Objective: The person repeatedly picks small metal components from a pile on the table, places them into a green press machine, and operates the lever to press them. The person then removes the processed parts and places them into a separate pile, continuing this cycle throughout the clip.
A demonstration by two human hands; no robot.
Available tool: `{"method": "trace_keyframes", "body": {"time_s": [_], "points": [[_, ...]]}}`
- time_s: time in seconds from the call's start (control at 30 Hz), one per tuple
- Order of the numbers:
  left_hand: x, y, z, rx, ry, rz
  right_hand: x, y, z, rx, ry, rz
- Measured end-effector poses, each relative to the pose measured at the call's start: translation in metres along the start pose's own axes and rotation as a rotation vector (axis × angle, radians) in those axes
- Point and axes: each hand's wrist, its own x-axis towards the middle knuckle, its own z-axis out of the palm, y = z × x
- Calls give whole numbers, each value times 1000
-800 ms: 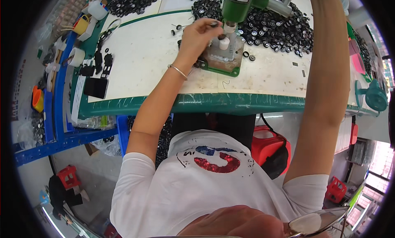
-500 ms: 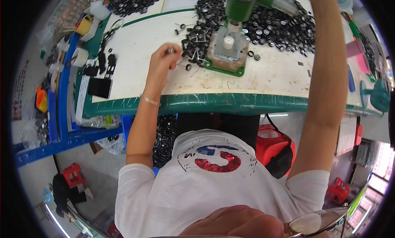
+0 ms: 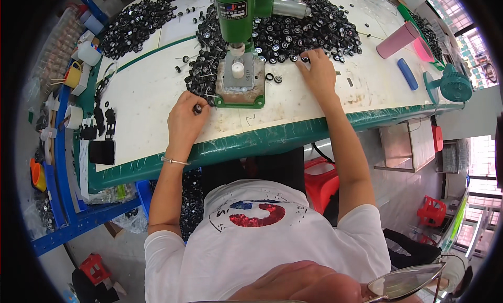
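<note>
My left hand (image 3: 185, 119) is at the front of the table, left of the green press (image 3: 236, 20). Its fingers are closed on a small black wheel (image 3: 197, 109). On the other side of the press, my right hand (image 3: 319, 77) reaches to the near edge of a heap of black wheels (image 3: 335, 38). Its thumb and fingertips close around one wheel (image 3: 305, 59) there. A white cylinder (image 3: 238, 70) stands upright on the press's metal plate (image 3: 246, 83), beneath the ram. Wheels with thin metal axles (image 3: 201, 75) lie between my left hand and the press.
Two loose black pieces, a ring (image 3: 269, 76) and a wheel (image 3: 278, 79), lie right of the press base. A phone (image 3: 102, 152) rests at the table's left. Toward the right are a pink cup (image 3: 398, 40), a blue case (image 3: 407, 74) and a green fan (image 3: 455, 84).
My right hand has come down from high beside the press to the wheel heap. My left hand has moved toward the table's front edge and nearer the press. The whole view has shifted.
</note>
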Motion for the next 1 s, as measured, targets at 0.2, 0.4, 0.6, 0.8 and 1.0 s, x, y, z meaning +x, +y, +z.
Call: {"method": "trace_keyframes", "body": {"time_s": [0.2, 0.4, 0.6, 0.8, 1.0], "points": [[1, -13, -6, -628, -27, -324, -5, 18, 8, 295, 28, 78], [20, 11, 6, -816, 3, -370, 6, -36, -13, 1106, -118, 401], [51, 23, 24, -983, 57, -317, 8, -122, 3, 1250, -323, 292], [54, 14, 31, -1045, 71, -240, 0, -134, 14, 620, 56, -232], [51, 12, 35, -979, 73, -221, -15, -138, 21, 843, -11, 49]]}}
